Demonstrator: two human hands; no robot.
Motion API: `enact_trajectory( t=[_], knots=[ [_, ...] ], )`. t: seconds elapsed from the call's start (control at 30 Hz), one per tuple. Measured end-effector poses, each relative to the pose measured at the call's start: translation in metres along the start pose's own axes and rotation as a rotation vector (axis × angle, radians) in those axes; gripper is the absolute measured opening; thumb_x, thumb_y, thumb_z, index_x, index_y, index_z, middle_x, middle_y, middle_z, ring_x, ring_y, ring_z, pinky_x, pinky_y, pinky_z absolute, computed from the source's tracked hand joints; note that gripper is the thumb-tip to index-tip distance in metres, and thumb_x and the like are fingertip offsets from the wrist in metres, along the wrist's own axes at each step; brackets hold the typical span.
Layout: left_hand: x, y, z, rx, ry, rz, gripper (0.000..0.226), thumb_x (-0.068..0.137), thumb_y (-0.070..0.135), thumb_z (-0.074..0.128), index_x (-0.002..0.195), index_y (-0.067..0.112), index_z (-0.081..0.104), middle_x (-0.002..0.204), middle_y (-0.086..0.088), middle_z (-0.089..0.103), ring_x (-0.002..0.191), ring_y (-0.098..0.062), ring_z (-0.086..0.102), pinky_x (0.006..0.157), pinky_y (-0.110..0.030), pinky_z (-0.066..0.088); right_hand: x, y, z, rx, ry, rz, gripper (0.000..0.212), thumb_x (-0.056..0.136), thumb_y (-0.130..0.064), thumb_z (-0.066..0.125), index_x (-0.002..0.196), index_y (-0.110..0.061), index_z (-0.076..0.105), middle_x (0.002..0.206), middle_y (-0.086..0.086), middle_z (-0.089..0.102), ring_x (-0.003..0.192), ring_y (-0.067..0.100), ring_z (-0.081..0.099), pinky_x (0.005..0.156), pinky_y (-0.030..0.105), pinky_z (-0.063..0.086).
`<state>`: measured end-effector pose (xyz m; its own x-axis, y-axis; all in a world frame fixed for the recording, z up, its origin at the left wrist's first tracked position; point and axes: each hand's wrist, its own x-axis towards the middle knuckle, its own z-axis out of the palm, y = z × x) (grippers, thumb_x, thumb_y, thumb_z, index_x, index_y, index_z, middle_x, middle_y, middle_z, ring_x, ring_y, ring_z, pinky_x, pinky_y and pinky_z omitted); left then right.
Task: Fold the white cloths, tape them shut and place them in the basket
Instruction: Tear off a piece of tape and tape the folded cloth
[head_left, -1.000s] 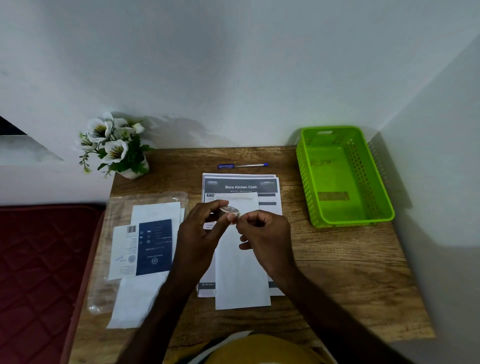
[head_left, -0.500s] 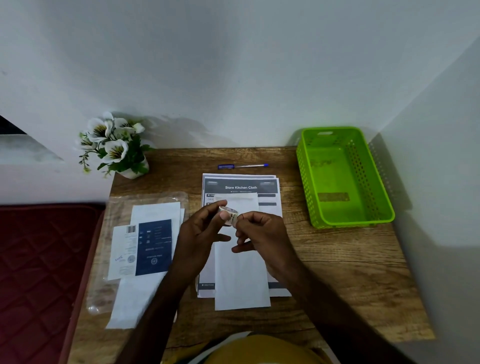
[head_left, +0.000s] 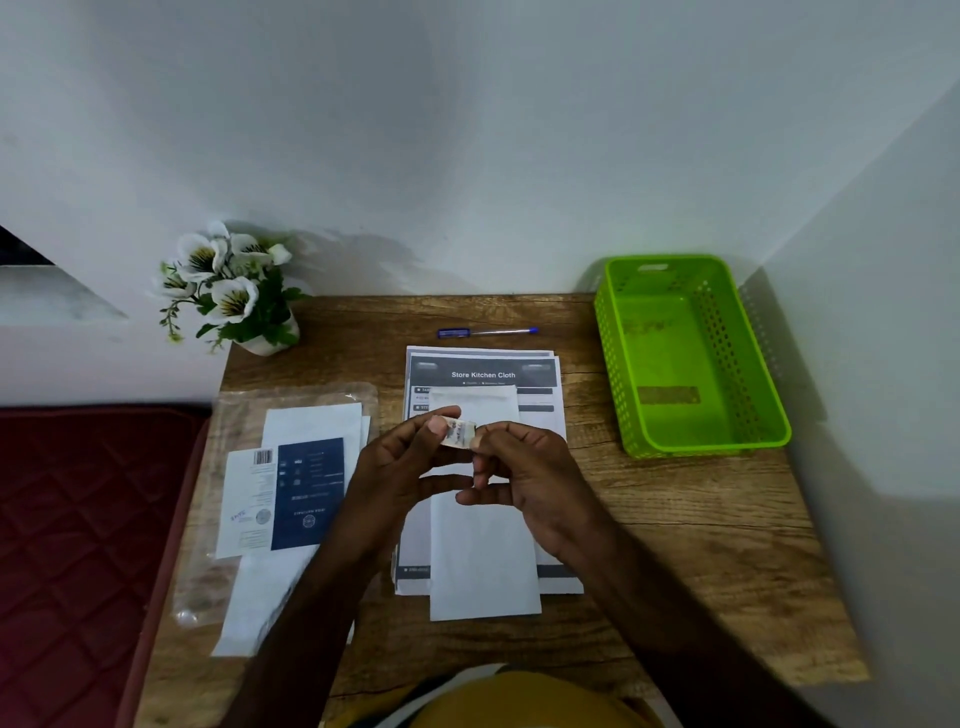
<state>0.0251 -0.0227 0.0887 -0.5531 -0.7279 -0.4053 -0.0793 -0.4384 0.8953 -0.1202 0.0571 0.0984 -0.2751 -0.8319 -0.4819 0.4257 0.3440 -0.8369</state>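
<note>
A folded white cloth (head_left: 483, 561) lies lengthwise on printed sheets (head_left: 483, 366) at the middle of the wooden desk (head_left: 701, 545). Above it my left hand (head_left: 400, 467) pinches a small roll of tape (head_left: 460, 432) between thumb and fingers. My right hand (head_left: 524, 467) pinches the right side of the same roll with thumb and forefinger. The green plastic basket (head_left: 769, 410) stands at the back right, nothing in it but a label. More white cloths (head_left: 311, 421) lie at the left in a clear plastic bag under a blue and white card (head_left: 291, 493).
A blue pen (head_left: 485, 331) lies behind the sheets. A pot of white flowers (head_left: 234, 291) stands at the desk's back left corner. A dark red mattress (head_left: 78, 545) adjoins the desk's left edge. Walls close off the back and the right.
The roll has turned slightly in my fingers, and my right hand's fingertips have shifted on it. Both hands stay above the cloth.
</note>
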Motion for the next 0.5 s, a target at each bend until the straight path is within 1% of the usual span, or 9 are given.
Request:
enact_trajectory(
  t=[0.13,0.23,0.37,0.5],
  knots=[
    [0.0011,0.0018,0.0008,0.061,0.067,0.052,0.041,0.091,0.04,0.06,0.128,0.024,0.067,0.112,0.003,0.077,0.103,-0.016,0.075,0.071,-0.029,0.063,-0.0002,-0.0009,0.0007,-0.067,0.053,-0.015,0.012,0.099,-0.018,0.064,0.096,-0.017,0.076,0.075,0.004,0.072,0.069,0.019,0.072,0.068,0.044,0.065],
    [0.0003,0.0038,0.0008,0.128,0.119,0.114,0.043,0.089,0.039,0.061,0.129,0.024,0.066,0.111,0.01,0.076,0.102,-0.011,0.074,0.068,-0.028,0.063,-0.0001,-0.0012,-0.0001,-0.051,0.106,-0.022,0.011,0.098,-0.02,0.066,0.094,-0.018,0.076,0.074,0.005,0.072,0.067,0.018,0.072,0.066,0.044,0.065],
    [-0.001,0.0041,0.0019,0.212,0.154,0.17,0.048,0.089,0.04,0.061,0.133,0.02,0.065,0.118,0.006,0.073,0.104,-0.009,0.072,0.069,-0.03,0.064,-0.0007,0.0,-0.0014,-0.053,0.105,-0.026,0.01,0.096,-0.024,0.071,0.093,-0.016,0.076,0.073,0.002,0.072,0.067,0.018,0.072,0.064,0.042,0.065],
    [0.0004,0.0014,0.0012,0.256,0.175,0.192,0.046,0.093,0.036,0.062,0.136,0.017,0.064,0.12,0.002,0.073,0.105,-0.011,0.072,0.069,-0.028,0.064,0.0001,0.0013,-0.002,-0.044,0.104,-0.032,0.01,0.093,-0.025,0.074,0.093,-0.016,0.078,0.075,0.003,0.073,0.068,0.018,0.072,0.063,0.041,0.064]
  ],
)
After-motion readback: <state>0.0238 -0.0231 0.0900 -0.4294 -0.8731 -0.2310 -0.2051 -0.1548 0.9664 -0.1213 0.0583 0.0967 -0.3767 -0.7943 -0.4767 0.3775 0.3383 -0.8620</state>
